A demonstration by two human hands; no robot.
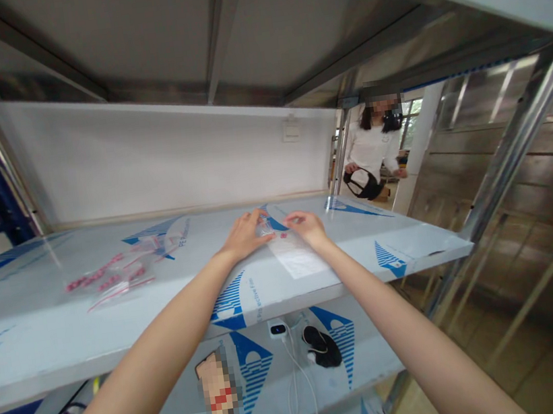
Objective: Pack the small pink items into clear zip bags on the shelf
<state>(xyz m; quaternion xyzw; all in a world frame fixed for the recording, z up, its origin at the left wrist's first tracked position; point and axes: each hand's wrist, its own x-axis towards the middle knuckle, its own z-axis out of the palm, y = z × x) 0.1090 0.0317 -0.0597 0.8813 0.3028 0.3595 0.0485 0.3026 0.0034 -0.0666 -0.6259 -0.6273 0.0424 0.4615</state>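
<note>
My left hand (245, 235) rests on the film-covered metal shelf, its thumb and fingers stretched out and apart at the left edge of a clear plastic piece. My right hand (308, 227) is beside it, thumb and fingertips pinched together; anything between them is too small to make out. Between and below the hands lies a whitish translucent sheet or bag (300, 261). A small pinkish-red piece (284, 236) shows near its upper end. Off to the left lie clear zip bags (126, 281) with red edge strips, holding pink bead-like pieces (95, 276).
Close overhead is an upper metal shelf (157, 39). On the lower shelf are a phone (219, 388), a white charger (277, 330) with a cable and a black object (321, 347). A person (370, 147) holding something black stands beyond the right post.
</note>
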